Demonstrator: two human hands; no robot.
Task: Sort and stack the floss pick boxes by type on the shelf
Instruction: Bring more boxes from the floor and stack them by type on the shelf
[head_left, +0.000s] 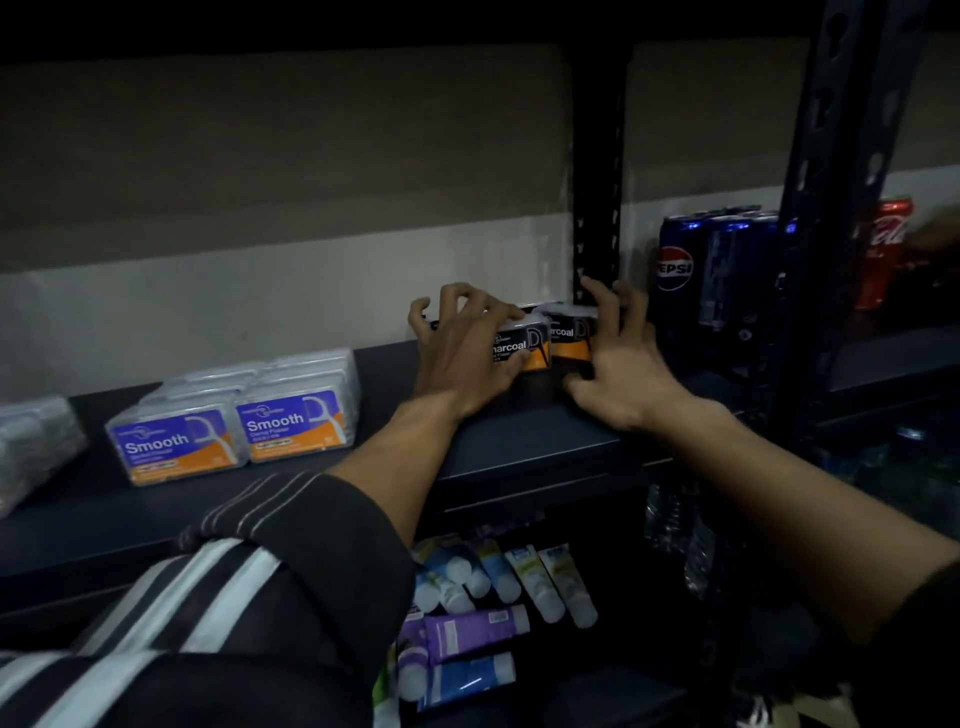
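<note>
At the far left edge of the frame a clear pack (31, 447) is cut off and too blurred to read. Right of it, two stacks of Smooth boxes (234, 421) sit side by side on the shelf (519, 447), labels facing me. Near the middle, my left grip (462, 348) is clawed over the top of the Charcoal boxes (524, 348), thumb against the front face. My right grip (618, 358) curls round their right end, thumb low in front. The pair lies between both grips, close to the back wall, long axis across the frame. How many sit underneath is hidden by my hands. Pepsi cans (675, 270) stand further right.
</note>
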